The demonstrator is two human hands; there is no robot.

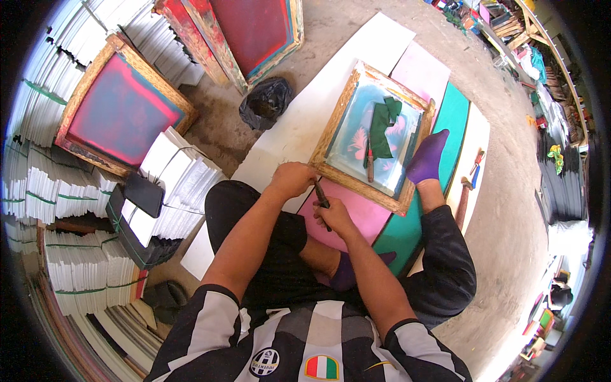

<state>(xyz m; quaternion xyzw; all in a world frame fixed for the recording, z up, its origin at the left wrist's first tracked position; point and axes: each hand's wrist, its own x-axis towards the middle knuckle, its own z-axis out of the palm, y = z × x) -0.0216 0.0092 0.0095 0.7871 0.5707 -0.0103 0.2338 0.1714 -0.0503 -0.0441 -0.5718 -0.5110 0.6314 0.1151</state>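
Head: boards [283,151] overlie floor [509,210], right hand [337,218] gripping tool [322,197], left hand [294,179] curled, hold unclear.

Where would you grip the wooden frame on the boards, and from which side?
Probably mid-way along the left rail of the wooden frame, coming from the person's left. That rail is a straight, exposed bar; the purple-socked foot covers part of the right rail. Avoid the panel inside, where a green cloth lies.
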